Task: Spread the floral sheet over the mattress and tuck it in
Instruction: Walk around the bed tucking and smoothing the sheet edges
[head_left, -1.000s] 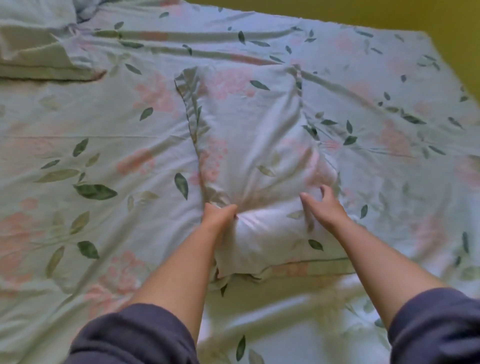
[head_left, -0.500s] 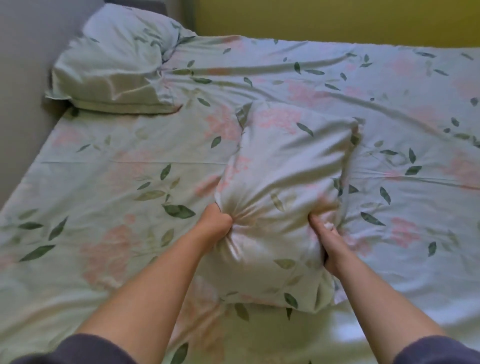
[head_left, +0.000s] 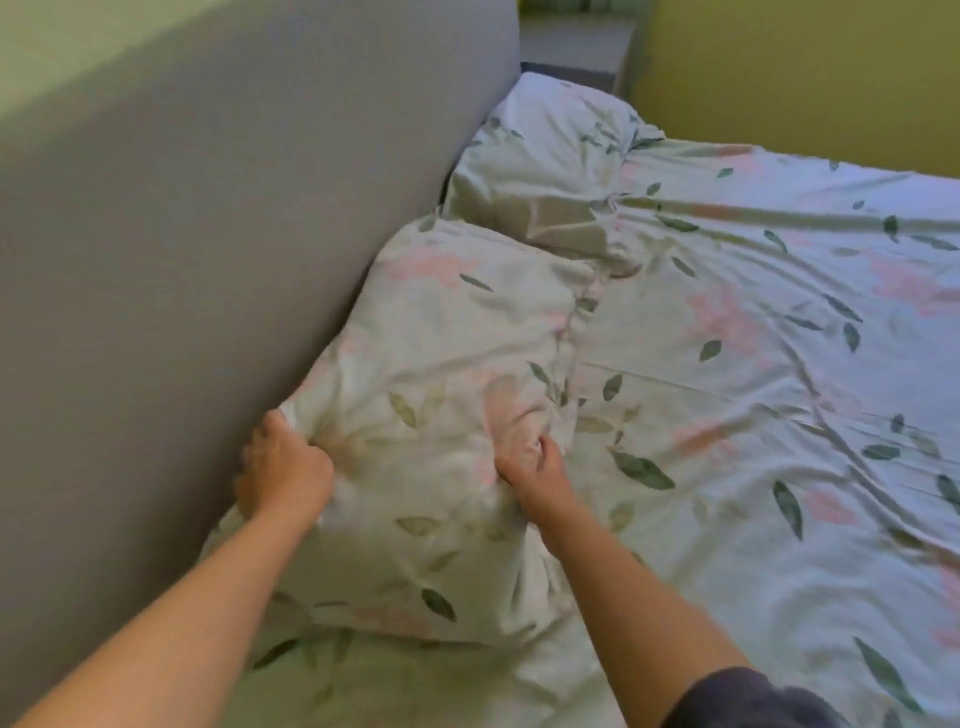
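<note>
The floral sheet (head_left: 753, 415), pale with green leaves and pink blooms, lies spread over the mattress with several creases. A pillow (head_left: 441, 364) in matching floral fabric rests against the grey headboard at the left. My left hand (head_left: 285, 473) is closed on the pillow's near left corner beside the headboard. My right hand (head_left: 530, 467) grips a bunch of the pillow's fabric near its right edge. Both forearms reach in from the bottom of the view.
A grey upholstered headboard (head_left: 208, 260) fills the left side. A second floral pillow (head_left: 545, 166) sits farther back against it. A yellow wall (head_left: 805, 78) runs behind the bed, with a pale bedside unit (head_left: 576, 41) in the corner.
Both hands have carried the pillow from the middle of the bed leftward to the headboard. The view has swung left with it.
</note>
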